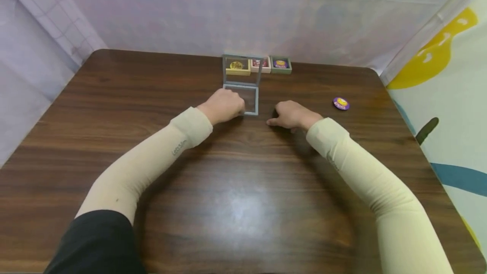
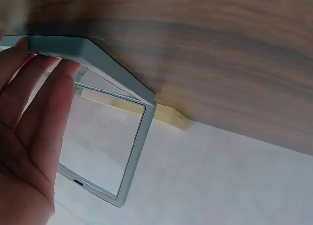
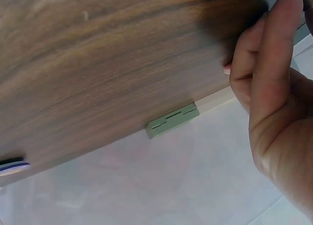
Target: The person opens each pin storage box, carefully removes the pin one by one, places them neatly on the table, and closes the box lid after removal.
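A grey hinged display frame with clear windows lies on the table, its lid standing up at the back. My left hand grips the near left edge of its base. In the left wrist view the fingers hook over the grey rim, and the raised lid shows beyond them. To the right of the frame, my right hand is held low over the table with nothing visible in it. Its fingers are loosely bent in the right wrist view, partly cut off by the image edge.
Behind the lid, a yellow box, a pink box and a green box stand in a row against the curtain, each with a round badge. A purple badge lies at the right of the brown table.
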The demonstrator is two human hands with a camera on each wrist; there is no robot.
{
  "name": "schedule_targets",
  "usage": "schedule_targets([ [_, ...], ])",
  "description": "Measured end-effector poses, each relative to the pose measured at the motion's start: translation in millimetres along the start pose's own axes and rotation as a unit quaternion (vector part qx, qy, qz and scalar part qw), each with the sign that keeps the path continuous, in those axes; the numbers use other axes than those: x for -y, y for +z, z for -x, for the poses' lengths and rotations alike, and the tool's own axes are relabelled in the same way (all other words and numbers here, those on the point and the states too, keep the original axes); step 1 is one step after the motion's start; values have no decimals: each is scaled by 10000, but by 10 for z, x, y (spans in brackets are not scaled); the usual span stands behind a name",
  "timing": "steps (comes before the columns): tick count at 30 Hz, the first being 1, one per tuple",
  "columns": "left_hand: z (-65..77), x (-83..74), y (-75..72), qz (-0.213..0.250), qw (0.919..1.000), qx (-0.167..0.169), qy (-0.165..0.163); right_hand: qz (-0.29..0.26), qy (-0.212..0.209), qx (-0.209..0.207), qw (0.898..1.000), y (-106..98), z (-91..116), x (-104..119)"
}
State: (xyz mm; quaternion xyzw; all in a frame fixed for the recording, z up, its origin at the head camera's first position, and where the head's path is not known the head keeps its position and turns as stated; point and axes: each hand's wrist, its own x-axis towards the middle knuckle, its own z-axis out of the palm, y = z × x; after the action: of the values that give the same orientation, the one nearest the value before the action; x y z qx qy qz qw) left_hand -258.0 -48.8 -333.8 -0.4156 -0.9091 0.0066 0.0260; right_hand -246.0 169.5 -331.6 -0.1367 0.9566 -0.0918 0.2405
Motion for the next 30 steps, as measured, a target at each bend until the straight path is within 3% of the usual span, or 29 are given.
schedule_targets([
  [5, 115, 104, 8, 283, 9993, 163, -193, -13, -32, 18, 10000, 9, -3, -6],
  [14, 487, 473, -40, 621, 9912, 335, -1119, -8, -30, -13, 10000, 17, -3, -13],
  [20, 769, 755, -71, 806, 9805, 541, -1711, -26, -12, 0, 10000, -1, 15, -22],
  [30, 994, 905, -118, 906, 9728, 717, -2008, -14, -50, 33, 10000, 3, 14, -31],
])
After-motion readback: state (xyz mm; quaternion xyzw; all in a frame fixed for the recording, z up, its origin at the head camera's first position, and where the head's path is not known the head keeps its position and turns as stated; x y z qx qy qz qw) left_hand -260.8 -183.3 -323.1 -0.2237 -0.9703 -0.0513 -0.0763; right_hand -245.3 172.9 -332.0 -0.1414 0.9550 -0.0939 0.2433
